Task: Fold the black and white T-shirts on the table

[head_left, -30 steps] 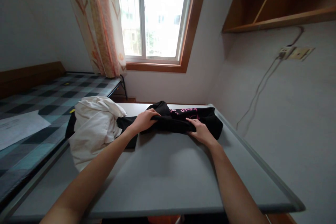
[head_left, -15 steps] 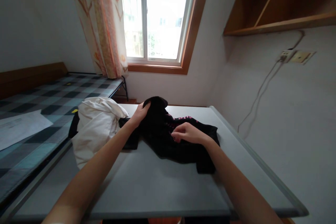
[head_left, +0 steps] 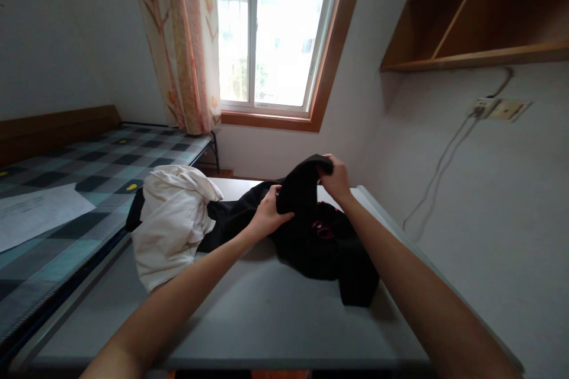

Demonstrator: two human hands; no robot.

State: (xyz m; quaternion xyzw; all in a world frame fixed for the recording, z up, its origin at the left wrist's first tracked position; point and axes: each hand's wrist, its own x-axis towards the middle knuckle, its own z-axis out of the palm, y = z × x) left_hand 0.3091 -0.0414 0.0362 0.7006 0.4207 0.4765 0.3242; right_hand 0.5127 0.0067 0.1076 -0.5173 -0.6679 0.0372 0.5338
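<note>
A black garment with pink lettering (head_left: 306,249) lies bunched across the table, its kind not fully clear. Part of it is lifted between my hands. My left hand (head_left: 269,213) grips the near left side of the raised fold, thumb stretched across the cloth. At the fold's upper right end, my right hand (head_left: 334,177) is closed on the edge, with some fingers hidden behind the fabric. To the left, a crumpled white garment (head_left: 173,231) touches the black cloth's left end.
The white table (head_left: 249,320) fills the foreground. On the left is a bed with a checked cover (head_left: 89,166) and a sheet of paper (head_left: 44,213). A wooden shelf (head_left: 475,56) hangs at upper right above a socket (head_left: 500,109) with cables. A curtain (head_left: 191,41) hangs beside the window.
My right hand has moved up and taken the fold's upper edge. My left hand has shifted right and lower on the cloth. The lifted part has moved right.
</note>
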